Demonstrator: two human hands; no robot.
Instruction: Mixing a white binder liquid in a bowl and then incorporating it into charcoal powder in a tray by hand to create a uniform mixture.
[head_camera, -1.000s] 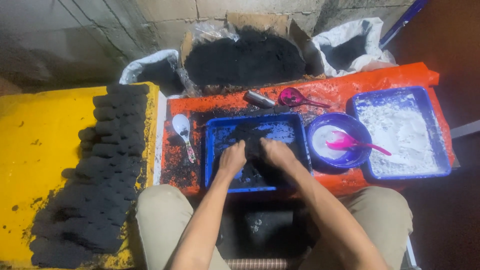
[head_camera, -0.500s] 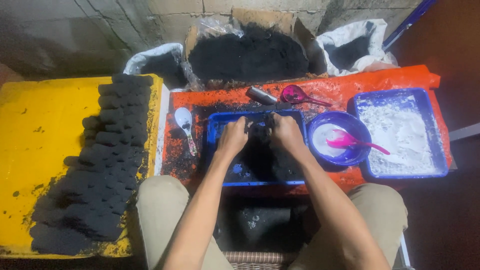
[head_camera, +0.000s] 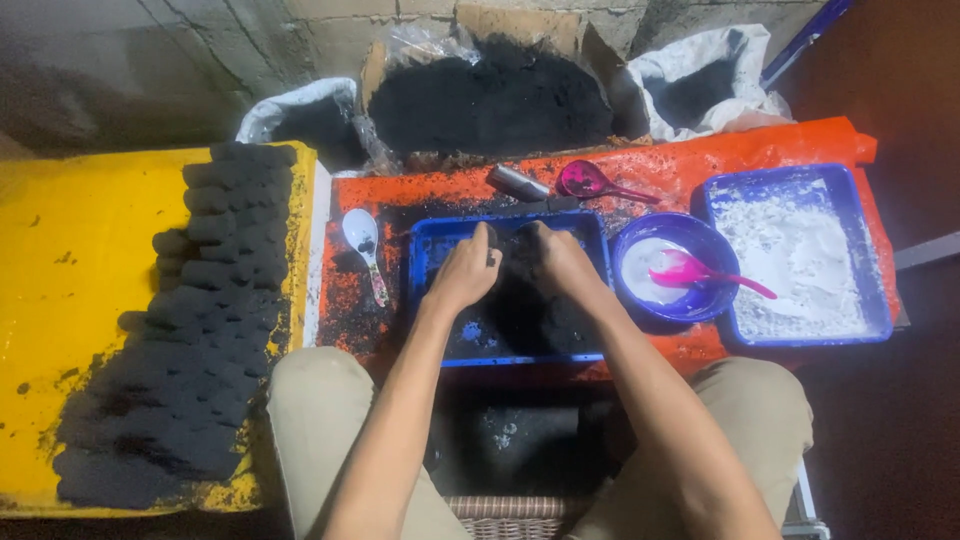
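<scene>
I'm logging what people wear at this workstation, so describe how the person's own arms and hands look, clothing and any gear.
Both forearms are bare, with no sleeves in view. The left hand and right hand wear no gloves; no watch or bracelet shows. Dark black powder smudges the fingers. Light khaki trousers cover the knees below.

Only one view is given, taken from a camera worn on the head. The blue tray (head_camera: 505, 290) is looked at from above, close, in the middle of the picture. The wall is seen past the tray, and the knees are seen below it.
</scene>
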